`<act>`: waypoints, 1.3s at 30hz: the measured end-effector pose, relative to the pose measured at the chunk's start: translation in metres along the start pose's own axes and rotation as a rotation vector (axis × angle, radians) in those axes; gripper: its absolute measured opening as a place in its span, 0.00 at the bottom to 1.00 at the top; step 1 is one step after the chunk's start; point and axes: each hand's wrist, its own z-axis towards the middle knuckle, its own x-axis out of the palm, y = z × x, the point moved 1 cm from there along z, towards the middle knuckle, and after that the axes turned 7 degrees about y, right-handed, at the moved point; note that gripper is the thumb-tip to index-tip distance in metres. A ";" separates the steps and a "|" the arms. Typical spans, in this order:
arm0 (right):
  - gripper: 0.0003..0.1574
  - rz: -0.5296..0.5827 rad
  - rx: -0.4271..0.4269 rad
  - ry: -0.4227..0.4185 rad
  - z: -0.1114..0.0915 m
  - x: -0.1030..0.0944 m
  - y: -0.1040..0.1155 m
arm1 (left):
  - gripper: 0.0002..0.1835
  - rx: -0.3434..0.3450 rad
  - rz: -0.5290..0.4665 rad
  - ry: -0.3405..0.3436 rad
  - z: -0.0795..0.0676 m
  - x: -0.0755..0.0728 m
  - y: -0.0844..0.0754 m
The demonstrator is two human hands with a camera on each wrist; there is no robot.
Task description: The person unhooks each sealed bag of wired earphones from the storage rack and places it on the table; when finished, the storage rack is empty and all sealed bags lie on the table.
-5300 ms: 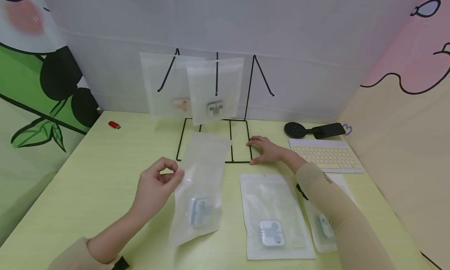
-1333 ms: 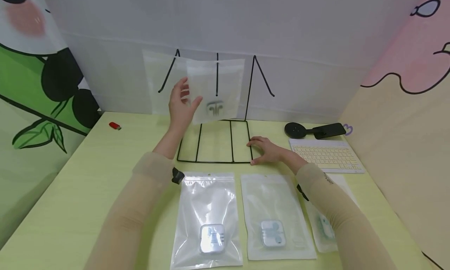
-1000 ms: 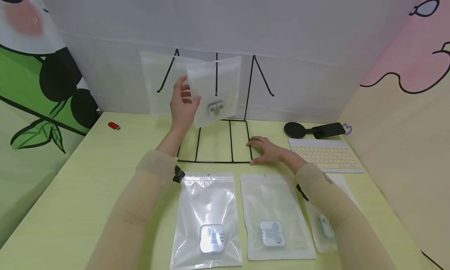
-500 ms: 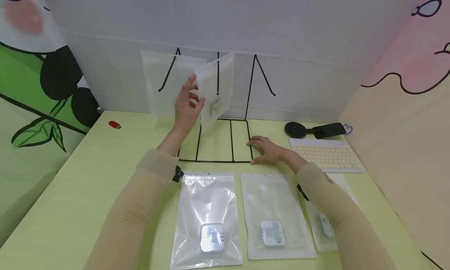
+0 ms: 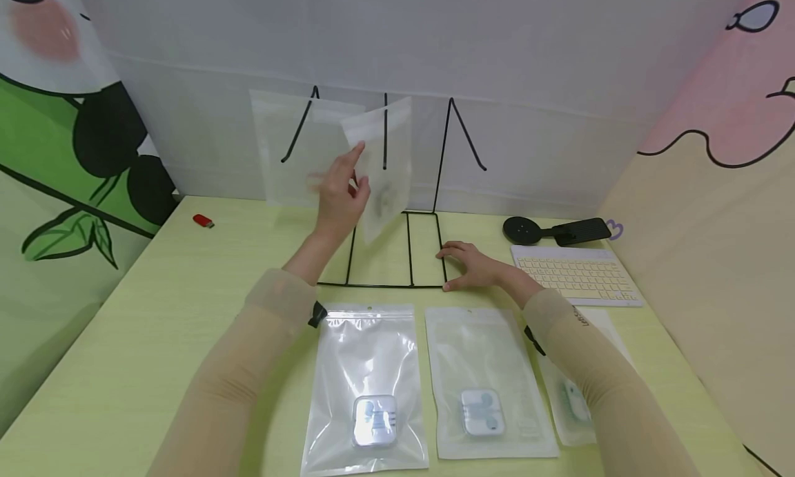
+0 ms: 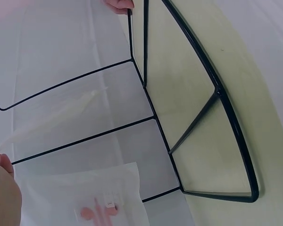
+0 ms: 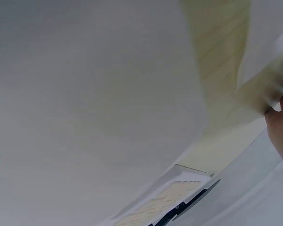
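My left hand (image 5: 338,194) is at the left edge of a frosted bag (image 5: 386,159) that hangs from the middle hook, its index finger stretched along the bag and its thumb lower down. That bag is turned partly sideways, with a blurry earphone case inside. A second hanging bag (image 5: 279,139), on the left hook, holds pinkish earphones, clearer in the left wrist view (image 6: 99,212). My right hand (image 5: 468,266) grips the right base rail of the black wire display rack (image 5: 379,286). On the right, one hook (image 5: 467,133) carries no bag.
Two bags of boxed white earphones, the left one (image 5: 373,366) and the middle one (image 5: 484,359), lie in front of the rack. Another bag (image 5: 574,401) is partly under my right forearm. A white keyboard (image 5: 577,273), black folding device (image 5: 522,230) and red USB stick (image 5: 203,221) lie further back.
Earlier my left hand held a bag over the table; that bag now lies flat. The hand then reached the middle hanging bag and moved right, turning it sideways. My right hand stays put.
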 end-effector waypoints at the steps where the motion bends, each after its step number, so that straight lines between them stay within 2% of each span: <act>1: 0.47 0.000 0.002 0.001 0.000 0.000 0.000 | 0.27 -0.002 0.005 -0.003 0.000 0.000 -0.001; 12: 0.47 -0.003 -0.002 -0.009 0.000 0.001 -0.001 | 0.28 0.037 0.070 -0.069 -0.004 -0.003 -0.016; 19: 0.47 -0.005 -0.007 -0.011 0.000 0.001 -0.001 | 0.25 0.058 0.019 -0.109 -0.005 -0.006 -0.022; 23: 0.47 -0.004 -0.007 -0.012 0.001 0.001 -0.002 | 0.24 0.051 -0.016 -0.106 -0.007 -0.007 -0.024; 30: 0.48 -0.004 -0.016 -0.017 0.001 0.001 -0.002 | 0.24 -0.037 -0.151 -0.099 -0.013 -0.009 -0.034; 39: 0.48 0.004 -0.044 -0.034 -0.001 0.002 -0.001 | 0.25 -0.102 -0.363 -0.183 -0.019 -0.006 -0.049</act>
